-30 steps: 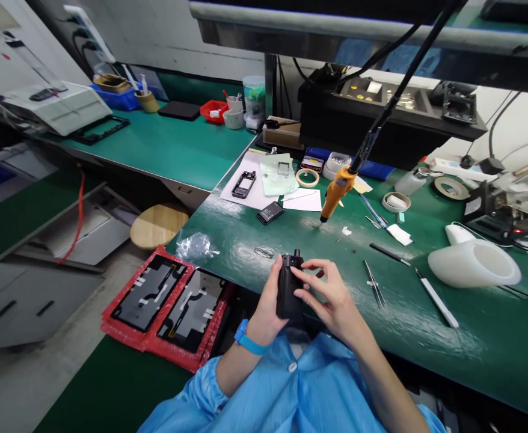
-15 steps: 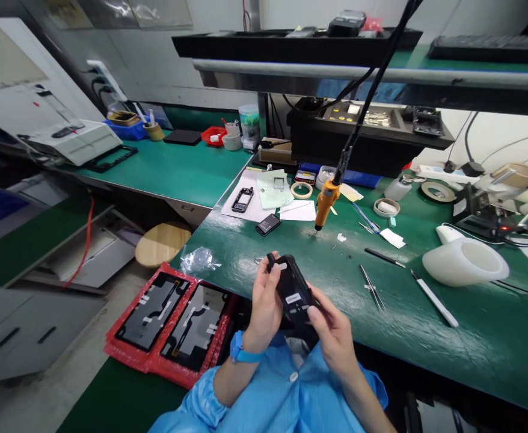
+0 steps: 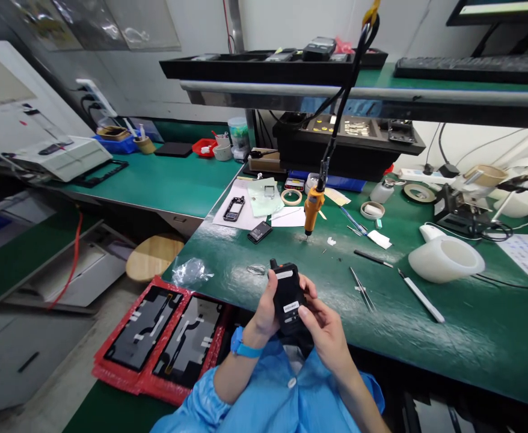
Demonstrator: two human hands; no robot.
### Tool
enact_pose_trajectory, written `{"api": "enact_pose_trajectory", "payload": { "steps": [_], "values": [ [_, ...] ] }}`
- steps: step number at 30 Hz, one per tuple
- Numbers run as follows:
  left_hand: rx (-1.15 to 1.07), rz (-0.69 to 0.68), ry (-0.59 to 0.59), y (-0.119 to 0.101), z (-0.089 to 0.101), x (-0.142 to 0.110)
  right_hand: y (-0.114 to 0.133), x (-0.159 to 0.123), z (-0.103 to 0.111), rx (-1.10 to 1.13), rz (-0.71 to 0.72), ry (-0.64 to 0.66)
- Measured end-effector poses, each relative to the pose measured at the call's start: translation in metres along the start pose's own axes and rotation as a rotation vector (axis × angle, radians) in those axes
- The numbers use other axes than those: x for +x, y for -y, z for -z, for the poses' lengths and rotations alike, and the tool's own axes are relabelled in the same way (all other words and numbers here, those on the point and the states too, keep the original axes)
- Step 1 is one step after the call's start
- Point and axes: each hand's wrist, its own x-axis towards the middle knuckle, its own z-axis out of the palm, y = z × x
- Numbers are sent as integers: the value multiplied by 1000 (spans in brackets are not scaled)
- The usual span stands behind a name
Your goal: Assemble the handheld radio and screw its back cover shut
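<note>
A black handheld radio-like device (image 3: 286,291) with a stubby antenna and white labels is held upright in front of my blue coat. My left hand (image 3: 266,307) grips its left side, thumb along the edge. On the other side my right hand (image 3: 325,319) holds it, with the thumb near the lower label and the fingers behind. Farther up the bench lie a black battery pack (image 3: 260,232) and an empty black phone-like housing (image 3: 234,208) on white paper. An orange electric screwdriver (image 3: 313,210) hangs tip down beyond the device.
Tweezers (image 3: 362,290), a white-handled knife-like tool (image 3: 421,296) and a white cup-shaped piece (image 3: 447,260) lie to the right. Red bubble wrap (image 3: 106,370) with two dark panels sits at the lower left. A shelf (image 3: 286,96) spans the back above the bench.
The device has turned more upright and its back faces me more squarely. My right fingers have shifted behind its upper right edge. The camera view has shifted slightly.
</note>
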Motion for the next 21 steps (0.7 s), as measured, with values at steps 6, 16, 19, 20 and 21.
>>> {"api": "enact_pose_trajectory", "payload": {
  "steps": [6, 16, 19, 20, 21],
  "values": [
    [-17, 18, 11, -5, 2, 27, 5, 20, 6, -66, 53, 42],
    [26, 59, 86, -18, 12, 106, 15, 99, 44, -247, 157, 99],
    [16, 78, 93, -15, 23, 124, 4, 118, 47, -272, 150, 105],
    [9, 88, 93, -13, 26, 127, 0, 122, 47, -274, 144, 106],
    [1, 100, 93, -12, 30, 128, -5, 124, 46, -274, 137, 108]
  ]
}}
